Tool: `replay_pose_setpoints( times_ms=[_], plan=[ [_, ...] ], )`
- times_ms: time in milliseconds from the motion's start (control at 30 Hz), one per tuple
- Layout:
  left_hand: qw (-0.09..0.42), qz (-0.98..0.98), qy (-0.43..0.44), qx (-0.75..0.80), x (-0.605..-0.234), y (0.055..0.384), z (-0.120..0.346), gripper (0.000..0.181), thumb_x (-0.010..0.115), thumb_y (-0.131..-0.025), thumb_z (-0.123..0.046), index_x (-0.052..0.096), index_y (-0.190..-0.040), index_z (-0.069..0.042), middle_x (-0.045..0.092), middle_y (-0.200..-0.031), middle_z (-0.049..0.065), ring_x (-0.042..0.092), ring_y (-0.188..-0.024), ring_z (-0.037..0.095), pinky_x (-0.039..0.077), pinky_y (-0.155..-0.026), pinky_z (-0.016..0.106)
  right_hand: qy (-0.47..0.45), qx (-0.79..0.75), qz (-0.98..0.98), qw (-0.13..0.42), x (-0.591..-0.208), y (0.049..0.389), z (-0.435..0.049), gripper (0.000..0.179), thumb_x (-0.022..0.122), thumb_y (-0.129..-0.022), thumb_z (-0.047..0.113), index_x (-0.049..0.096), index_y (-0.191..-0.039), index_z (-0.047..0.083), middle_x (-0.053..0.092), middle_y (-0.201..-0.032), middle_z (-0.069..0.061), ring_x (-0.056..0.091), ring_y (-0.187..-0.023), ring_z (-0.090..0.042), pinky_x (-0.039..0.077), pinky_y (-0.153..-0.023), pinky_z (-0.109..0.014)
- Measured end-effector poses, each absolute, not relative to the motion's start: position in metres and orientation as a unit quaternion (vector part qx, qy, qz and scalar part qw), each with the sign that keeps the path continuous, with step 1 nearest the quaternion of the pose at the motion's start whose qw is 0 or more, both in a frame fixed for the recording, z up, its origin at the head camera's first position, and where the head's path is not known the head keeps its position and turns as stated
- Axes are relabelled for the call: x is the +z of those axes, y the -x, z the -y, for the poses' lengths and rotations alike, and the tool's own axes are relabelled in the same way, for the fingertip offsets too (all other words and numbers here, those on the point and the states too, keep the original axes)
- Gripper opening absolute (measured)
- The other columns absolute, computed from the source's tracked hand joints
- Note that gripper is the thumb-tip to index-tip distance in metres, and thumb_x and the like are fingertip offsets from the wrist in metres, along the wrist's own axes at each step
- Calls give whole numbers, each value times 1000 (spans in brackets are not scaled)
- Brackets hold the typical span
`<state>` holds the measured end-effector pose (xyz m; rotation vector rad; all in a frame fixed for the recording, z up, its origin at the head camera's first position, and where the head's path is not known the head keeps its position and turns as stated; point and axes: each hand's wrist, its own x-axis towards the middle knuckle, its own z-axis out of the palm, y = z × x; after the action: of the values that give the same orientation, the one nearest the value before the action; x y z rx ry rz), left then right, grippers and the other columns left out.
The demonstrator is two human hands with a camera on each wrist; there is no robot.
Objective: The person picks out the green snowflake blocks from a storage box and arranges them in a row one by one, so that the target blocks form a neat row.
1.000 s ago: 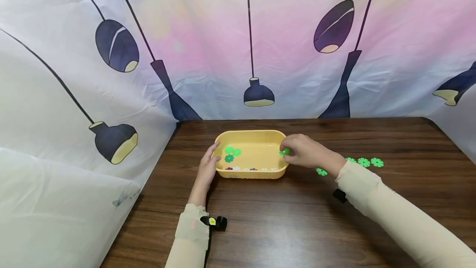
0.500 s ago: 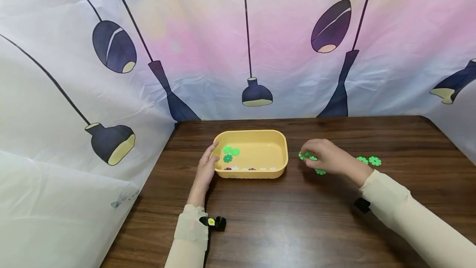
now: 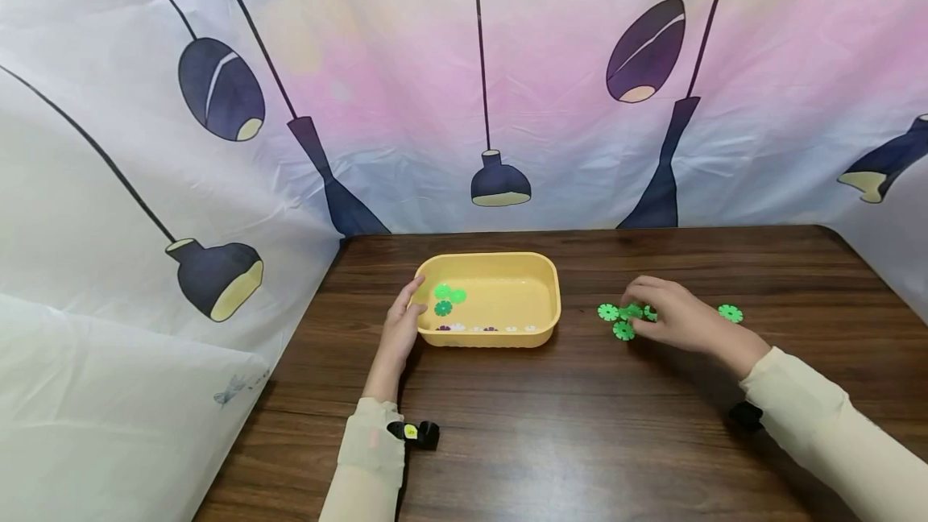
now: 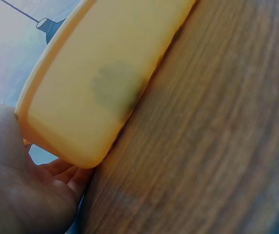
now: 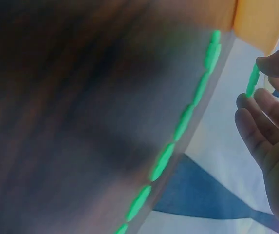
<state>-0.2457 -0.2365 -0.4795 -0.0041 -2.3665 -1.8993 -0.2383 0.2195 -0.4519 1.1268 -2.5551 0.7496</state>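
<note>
In the head view my left hand (image 3: pixel 400 329) holds the left end of a yellow tray (image 3: pixel 507 340), thumb at the near side and fingers around the end wall. The left wrist view shows that hand (image 4: pixel 37 190) curled about the tray's corner. My right hand (image 3: pixel 677 316) is right of the tray, low over a row of green flower-shaped discs (image 3: pixel 607 312). In the right wrist view its thumb and fingers pinch a green notched disc (image 5: pixel 252 81) by the edges, raised above the row. The hand hides part of the row in the head view.
Inside the tray lie light green discs (image 3: pixel 457 296), a darker green disc (image 3: pixel 443 308), and several white and purple discs (image 3: pixel 491 329) along the near wall. One more green disc (image 3: pixel 730 313) ends the row at right. A patterned cloth (image 3: pixel 435 103) hangs behind the table.
My right hand has moved from the tray's right end rightwards over the green discs, carrying a green disc. The left hand keeps its hold on the tray.
</note>
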Motion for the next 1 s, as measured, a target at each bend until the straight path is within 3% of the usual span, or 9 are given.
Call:
replay_pose_setpoints(
  times_ms=[367, 567, 833, 1000],
  plan=[
    [57, 780, 1, -624, -482, 249, 238, 56, 46, -106, -9, 45, -161, -15, 29, -172, 8, 18, -160, 30, 17, -128, 53, -376, 241, 890, 91, -463, 233, -239, 29, 80, -83, -7, 70, -95, 18, 70, -95, 8, 63, -80, -3, 53, -63, -29],
    [53, 779, 3, -625, -481, 250, 238, 56, 45, -106, -8, 45, -162, -14, 29, -172, 8, 18, -160, 30, 18, -128, 52, -358, 240, 901, 55, -466, 232, -241, 27, 79, -85, -4, 67, -94, 18, 69, -91, 9, 52, -67, 1, 48, -60, -27],
    [53, 778, -4, -626, -481, 250, 239, 56, 45, -106, -8, 45, -162, -17, 30, -172, 6, 19, -160, 29, 20, -128, 51, -356, 218, 908, 42, -463, 230, -240, 25, 80, -87, -2, 69, -98, 18, 69, -96, 7, 60, -80, -6, 53, -65, -31],
    [53, 777, -4, -628, -482, 250, 238, 56, 45, -106, -8, 45, -162, -16, 29, -172, 8, 20, -160, 30, 20, -128, 51, -354, 203, 911, 51, -461, 228, -236, 27, 80, -87, -2, 69, -99, 19, 66, -97, 7, 57, -80, -11, 49, -65, -31]
  ],
)
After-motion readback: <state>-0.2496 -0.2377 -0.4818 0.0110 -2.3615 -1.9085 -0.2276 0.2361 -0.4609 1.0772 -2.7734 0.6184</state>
